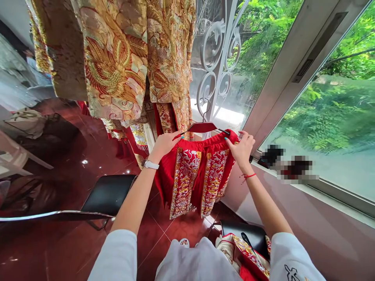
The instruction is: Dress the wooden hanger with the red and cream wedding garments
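A red skirt (195, 175) with gold embroidered panels hangs from a dark red clip hanger (202, 127) held up in front of me. My left hand (165, 143) grips the skirt's waistband at its left end, fingers closed over the cloth by the hanger's clip. My right hand (241, 148) pinches the waistband at its right end. A white watch sits on my left wrist and a red string on my right.
Gold and red embroidered garments (117, 58) hang overhead at left. A black chair (108, 195) stands on the red tiled floor. A window with a white ornate grille (216, 58) and a sill (322, 195) runs along the right. More embroidered cloth (246, 253) lies on a black seat below.
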A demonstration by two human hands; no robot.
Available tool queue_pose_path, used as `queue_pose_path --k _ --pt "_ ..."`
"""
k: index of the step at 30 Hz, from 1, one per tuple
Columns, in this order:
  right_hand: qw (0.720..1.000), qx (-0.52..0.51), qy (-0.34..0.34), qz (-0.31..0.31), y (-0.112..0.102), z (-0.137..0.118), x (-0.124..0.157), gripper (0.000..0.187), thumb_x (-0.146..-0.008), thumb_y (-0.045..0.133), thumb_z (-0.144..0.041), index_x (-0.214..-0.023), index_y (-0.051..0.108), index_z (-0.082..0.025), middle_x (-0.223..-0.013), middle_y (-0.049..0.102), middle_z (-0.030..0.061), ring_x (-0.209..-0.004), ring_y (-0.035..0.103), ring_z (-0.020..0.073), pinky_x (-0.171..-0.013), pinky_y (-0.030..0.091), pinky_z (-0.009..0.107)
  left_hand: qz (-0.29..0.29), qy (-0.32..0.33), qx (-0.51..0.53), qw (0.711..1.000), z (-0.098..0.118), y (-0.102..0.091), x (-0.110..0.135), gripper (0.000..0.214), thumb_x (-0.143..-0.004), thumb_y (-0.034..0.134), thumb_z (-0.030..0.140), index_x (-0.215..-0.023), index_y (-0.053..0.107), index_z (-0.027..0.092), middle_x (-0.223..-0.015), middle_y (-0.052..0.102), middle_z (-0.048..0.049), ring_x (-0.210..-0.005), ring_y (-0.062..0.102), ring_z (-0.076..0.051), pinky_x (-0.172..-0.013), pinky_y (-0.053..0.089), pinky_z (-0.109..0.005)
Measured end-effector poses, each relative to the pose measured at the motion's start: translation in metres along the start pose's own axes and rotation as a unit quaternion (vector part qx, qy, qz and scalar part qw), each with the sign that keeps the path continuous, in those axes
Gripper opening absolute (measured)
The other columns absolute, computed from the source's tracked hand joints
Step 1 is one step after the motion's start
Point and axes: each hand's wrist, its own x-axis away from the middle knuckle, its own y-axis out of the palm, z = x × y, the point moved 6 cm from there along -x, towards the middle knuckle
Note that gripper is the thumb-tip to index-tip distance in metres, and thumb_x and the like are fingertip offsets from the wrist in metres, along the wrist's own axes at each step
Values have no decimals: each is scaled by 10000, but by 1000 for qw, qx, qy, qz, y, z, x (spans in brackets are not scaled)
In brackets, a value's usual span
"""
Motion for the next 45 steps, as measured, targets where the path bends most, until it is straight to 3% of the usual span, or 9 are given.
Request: queue_pose_path --k 5,13,19,22,27,32,35,38,45 --pt "993 67 -32 -89 -2 -29 -20 397 -784 518 -192 -1121 722 -149 -945 708 171 -892 636 328 -841 502 470 2 -4 -10 1000 4 -10 6 405 -1021 449 410 -1288 675 206 -1021 781 -138 -955 730 -316 -731 474 -311" --pt "989 39 -45 -133 -52 -14 -79 373 -697 506 -144 -900 816 -109 -658 694 75 -583 593 175 -649 488 288 -25 -47 -31 998 9 -8 15 455 -1044 362 448 -1362 609 236 -1041 778 -124 -958 731 -305 -753 489 -318" --pt "935 -98 98 -325 -30 20 -55 283 -703 519 -167 -807 777 -113 -542 570 -1 -506 505 116 -538 456 229 -17 -34 15 999 11 -5 15 433 -1042 382 422 -1347 618 224 -1100 769 -123 -992 724 -314 -789 498 -336" --pt "951 -100 88 -281 -27 19 -56 332 -698 492 -155 -858 779 -111 -633 646 31 -555 543 130 -573 480 244 -12 -31 15 999 10 -6 13 419 -1039 396 413 -1327 629 216 -1079 770 -123 -986 723 -307 -793 501 -333" --pt "990 3 -77 -118 -50 -21 -71 361 -693 455 -151 -803 797 -106 -647 683 78 -593 581 172 -605 467 276 7 -8 3 1000 15 -4 18 362 -1026 421 330 -1308 620 221 -1124 726 -116 -991 703 -275 -824 521 -356" --pt "982 -13 -147 -114 -65 -47 -69 389 -715 434 -147 -821 808 -128 -670 698 65 -591 580 169 -600 450 279 215 107 12 971 87 -18 20 338 -967 478 210 -1281 593 160 -1228 618 -151 -1195 590 -275 -1041 470 -430" --pt "982 -14 -162 -95 -72 -49 -67 410 -729 451 -150 -928 808 -130 -658 675 61 -579 548 172 -637 459 305 122 316 17 941 169 -3 -7 360 -975 380 107 -1258 597 157 -1245 626 -124 -1224 572 -233 -1078 449 -388" --pt "980 -4 -188 -66 -81 -51 -64 512 -732 469 -137 -1158 752 -113 -575 562 11 -537 464 162 -633 439 319 21 365 -7 931 214 12 -47 391 -972 309 44 -1201 622 104 -1209 654 -143 -1113 622 -228 -1004 484 -388" --pt "972 -17 -227 -63 -90 -73 -61 611 -788 468 -118 -1386 593 -134 -629 531 -6 -566 447 157 -647 428 330 -88 376 4 922 223 12 -89 345 -943 366 48 -1082 675 113 -1185 693 -144 -1030 664 -206 -867 509 -317"
